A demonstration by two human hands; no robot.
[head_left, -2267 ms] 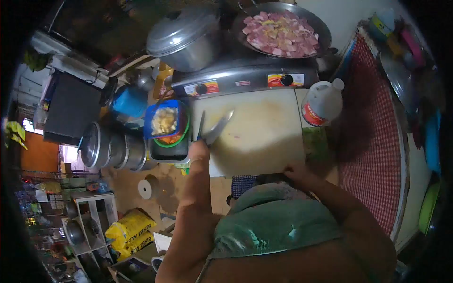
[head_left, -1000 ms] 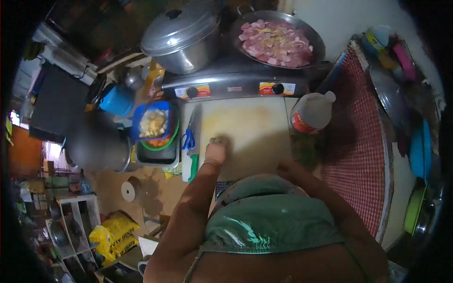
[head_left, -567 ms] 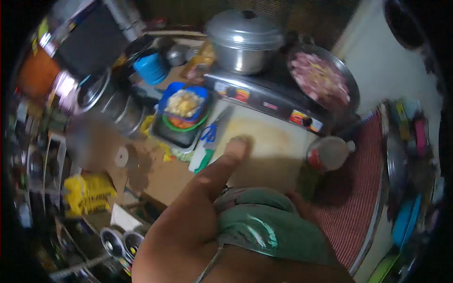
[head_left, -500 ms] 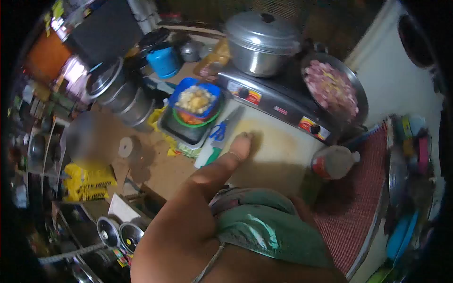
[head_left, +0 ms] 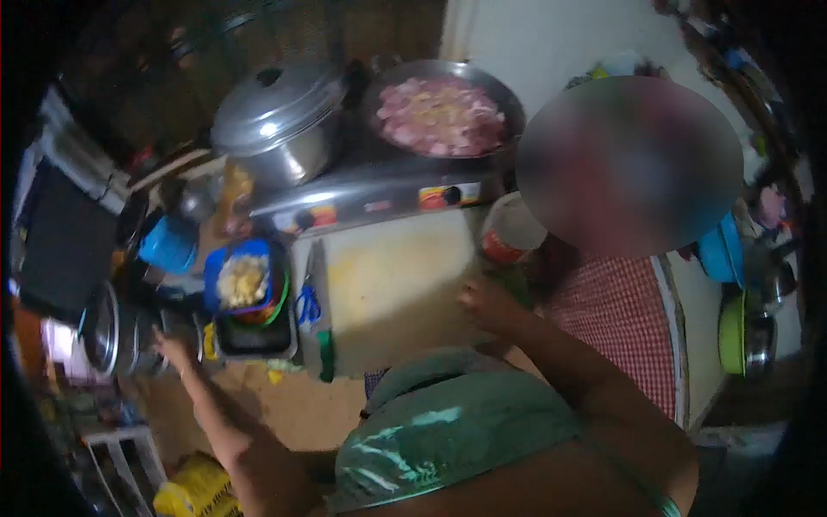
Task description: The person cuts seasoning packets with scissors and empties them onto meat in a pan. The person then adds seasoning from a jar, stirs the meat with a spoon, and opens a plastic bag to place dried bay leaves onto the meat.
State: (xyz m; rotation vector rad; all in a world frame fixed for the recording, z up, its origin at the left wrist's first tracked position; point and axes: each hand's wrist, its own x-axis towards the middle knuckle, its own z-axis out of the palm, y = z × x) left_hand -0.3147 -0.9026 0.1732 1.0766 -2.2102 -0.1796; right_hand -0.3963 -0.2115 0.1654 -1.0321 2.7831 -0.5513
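Observation:
My left hand (head_left: 172, 349) reaches out to the left, in front of the stacked metal pots (head_left: 129, 332); its fingers look stretched out, and nothing shows in them. Whether it touches the pots I cannot tell. My right hand (head_left: 484, 303) is at the right edge of the white cutting board (head_left: 401, 276), fingers curled in; what they hold, if anything, is hidden. On the board's left side lie a knife (head_left: 314, 267), blue-handled scissors (head_left: 307, 306) and a green handle (head_left: 326, 353). A blue basket (head_left: 213, 280) of pale chopped pieces stands over a green-rimmed one and a dark tray (head_left: 254, 339).
Behind the board is a gas stove (head_left: 370, 202) with a lidded pot (head_left: 293, 142) and a wok (head_left: 517, 112) of pinkish cut meat. A labelled plastic container (head_left: 514, 228) stands right of the board. Red checkered cloth (head_left: 616, 319) covers the right side.
The view has swung to the right. My left hand has left the cutting board and moved out to the pots. My right hand has come into view beside the board.

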